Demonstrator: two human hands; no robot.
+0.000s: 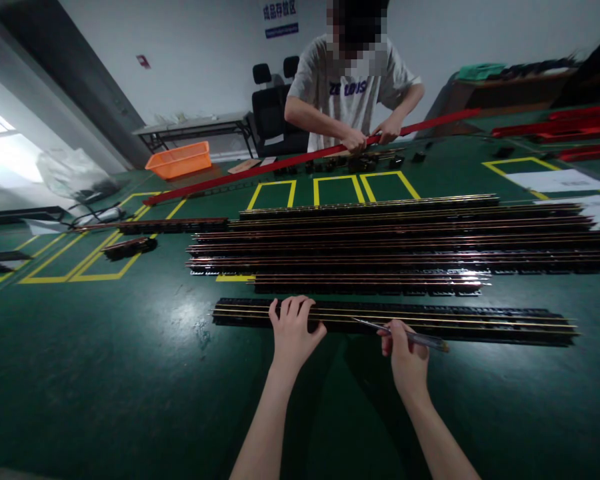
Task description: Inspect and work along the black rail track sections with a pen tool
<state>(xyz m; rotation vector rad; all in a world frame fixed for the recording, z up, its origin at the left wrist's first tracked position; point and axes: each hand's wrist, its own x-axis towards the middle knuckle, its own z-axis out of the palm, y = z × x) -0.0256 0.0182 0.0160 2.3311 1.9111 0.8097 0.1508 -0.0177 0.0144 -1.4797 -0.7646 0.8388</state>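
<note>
A long black rail [480,319] with thin brass-coloured strips along it lies on the green table in front of me. My left hand [294,327] grips this rail left of its middle, fingers over the far side and thumb at the near edge. In my right hand [405,353] is a screwdriver [423,339] with a see-through handle, its thin shaft pointing left. The tip reaches the strips between my hands; whether it touches them I cannot tell. Just beyond lie several similar black rails [380,260] with copper- and brass-coloured strips, side by side.
Across the green table [130,367] a person [350,93] holds a long red bar [260,169] with both hands. An orange basket [180,160] stands at the far left. A short dark piece [130,247] lies at left, more red bars [555,127] and papers [555,180] at right.
</note>
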